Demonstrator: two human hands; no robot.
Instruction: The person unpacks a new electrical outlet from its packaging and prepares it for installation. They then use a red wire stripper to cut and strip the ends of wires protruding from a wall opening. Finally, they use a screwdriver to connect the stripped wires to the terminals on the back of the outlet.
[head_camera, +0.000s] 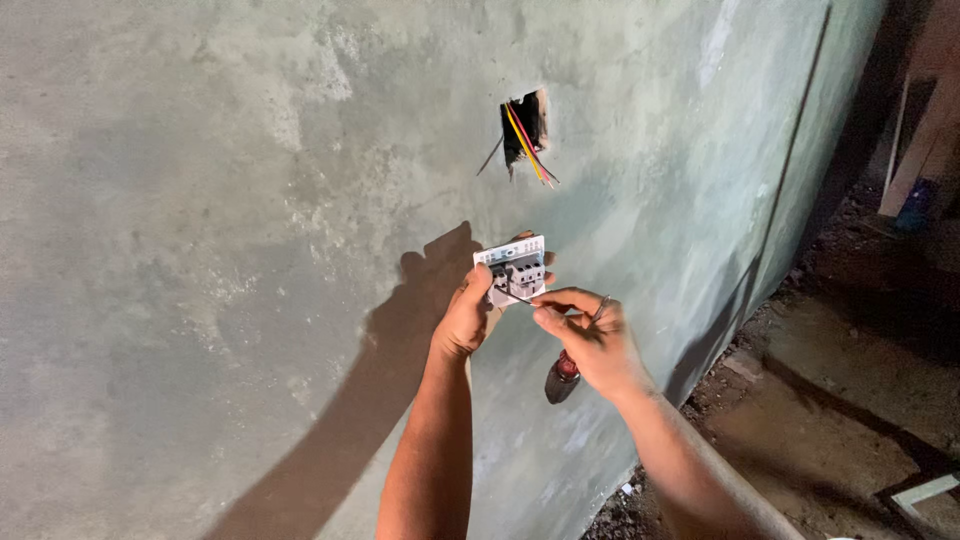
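Switch module: white rectangular plastic wall switch (513, 270), grey terminal back facing out, held up before the grey-green plaster wall (200, 200), below the wall opening.
Left hand (468, 315): fingers clamped on the switch's lower left edge.
Right hand (590, 340): fingers pinched together on a thin wire (515, 296) at the terminals; red-handled screwdriver (563, 375) tucked under the palm.
Wall box: dark rectangular hole (525, 125) holding red and yellow wires (530, 150), which hang out of it.

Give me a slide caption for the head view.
Left hand holds a white switch module while right hand applies a screwdriver, below wall-box wires.

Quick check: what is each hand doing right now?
Left hand: closed on the switch plate.
Right hand: closed on a screwdriver, fingertips pinching a thin wire.
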